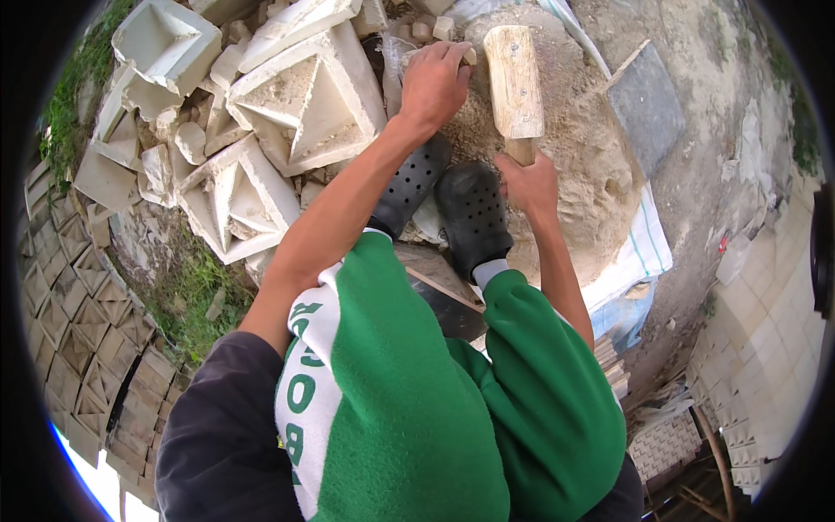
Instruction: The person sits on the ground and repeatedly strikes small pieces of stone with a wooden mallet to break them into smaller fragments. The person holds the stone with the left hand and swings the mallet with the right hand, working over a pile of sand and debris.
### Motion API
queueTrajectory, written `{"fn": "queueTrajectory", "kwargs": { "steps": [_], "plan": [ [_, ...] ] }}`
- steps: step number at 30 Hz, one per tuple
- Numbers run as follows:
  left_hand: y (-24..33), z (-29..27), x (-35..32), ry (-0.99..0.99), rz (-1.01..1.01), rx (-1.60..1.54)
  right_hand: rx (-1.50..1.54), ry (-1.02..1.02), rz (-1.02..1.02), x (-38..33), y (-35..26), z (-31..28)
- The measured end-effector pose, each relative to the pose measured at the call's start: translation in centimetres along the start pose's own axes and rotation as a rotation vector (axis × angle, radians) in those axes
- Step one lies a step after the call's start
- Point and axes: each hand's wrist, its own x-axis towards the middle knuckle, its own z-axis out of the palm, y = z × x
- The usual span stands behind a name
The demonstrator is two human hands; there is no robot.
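gripping a wooden mallet [516, 83] by its handle, the right hand [532, 181] sits just right of center in the upper half of the frame. its fingers are wrapped closed around the wood right below the head, which i reckon is about control: choking up like that should stop such a chunky head from wobbling. the head points at the top edge, over the crumbly pale heap [578, 157], and i can't tell if it's touching it or hanging above.

left hand [432, 85] is at upper center, back of the hand up, fingers drawn in narrow on a small tan piece [470, 56] that pokes out at the tips. most of that grip is hidden under the knuckles, so don't ask me how the thumb sits.

the dark clogs [474, 209] are planted near the middle, probably so both hands can reach without much leaning. the heap seems to lie on a white woven sheet [651, 230] peeking out at right, likely to keep the crumbs off the dirt. a grey slab [645, 109] lies by the heap's right edge, well apart from the mallet. white hollow blocks [335, 113] with triangular recesses are piled in the upper left, maybe just dumped off to the side.
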Motion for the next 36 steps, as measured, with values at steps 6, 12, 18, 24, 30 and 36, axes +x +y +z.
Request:
{"fn": "queueTrajectory", "kwargs": {
  "steps": [6,12,18,24,30,36],
  "plan": [
    [0.1,0.0,0.1,0.004,0.037,-0.001,0.105,0.107,-0.144,0.2,1.7,0.1],
    [0.2,0.4,0.0,0.011,0.064,0.018,0.004,0.044,-0.022,0.4,0.1,-0.8],
    [0.8,0.5,-0.2,-0.008,0.069,0.054,0.245,0.079,-0.121,0.0,3.0,-0.2],
    [0.7,0.6,-0.4,-0.009,0.085,0.079,0.05,0.052,0.011,0.1,0.7,-1.5],
    [0.7,0.7,-0.3,-0.006,0.084,0.049,0.173,0.076,-0.126,0.2,3.4,-0.9],
    [0.6,1.0,-0.6,0.014,0.107,0.075,0.056,0.06,-0.019,-0.5,1.1,-2.2]
  ]
}}
